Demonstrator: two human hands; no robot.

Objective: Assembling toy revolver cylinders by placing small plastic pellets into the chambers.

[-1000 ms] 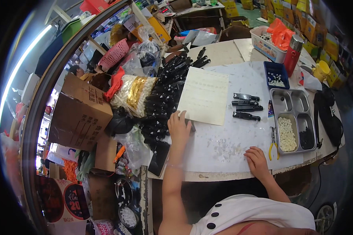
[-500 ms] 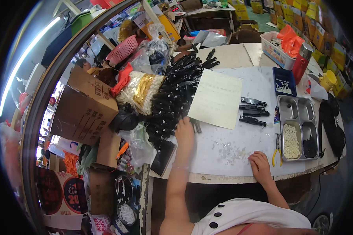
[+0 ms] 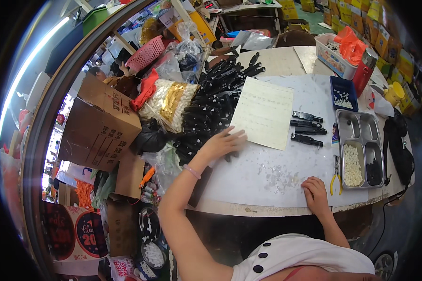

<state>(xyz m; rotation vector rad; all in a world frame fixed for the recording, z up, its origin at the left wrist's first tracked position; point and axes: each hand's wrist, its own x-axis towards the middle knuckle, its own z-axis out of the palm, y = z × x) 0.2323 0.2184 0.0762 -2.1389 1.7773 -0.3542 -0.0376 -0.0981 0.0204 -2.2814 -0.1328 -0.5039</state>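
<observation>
My left hand (image 3: 222, 143), fingers spread and slightly blurred, hovers or rests at the lower left corner of a pale paper sheet (image 3: 262, 112); I cannot tell whether it touches. Beside it on the left lies a big pile of long black parts (image 3: 211, 100), part of it hidden by my hand. On the white table covering my right hand (image 3: 315, 193) rests near the front edge, fingers loosely bent and nothing visible in them. Right of the sheet several black parts (image 3: 306, 140) lie in a short column. Small clear bits (image 3: 276, 177) are scattered between my hands.
At the right stands a metal tray (image 3: 353, 164) with white and black pieces in its compartments. Yellow-handled pliers (image 3: 336, 178) lie beside it. Behind are a blue tray (image 3: 343, 96) and a red flask (image 3: 364, 75). A cardboard box (image 3: 101, 124) and bags crowd the left.
My left hand has moved right from the edge of the black pile to the sheet's corner, its fingers spreading. My right hand stays in place. The view has shifted slightly.
</observation>
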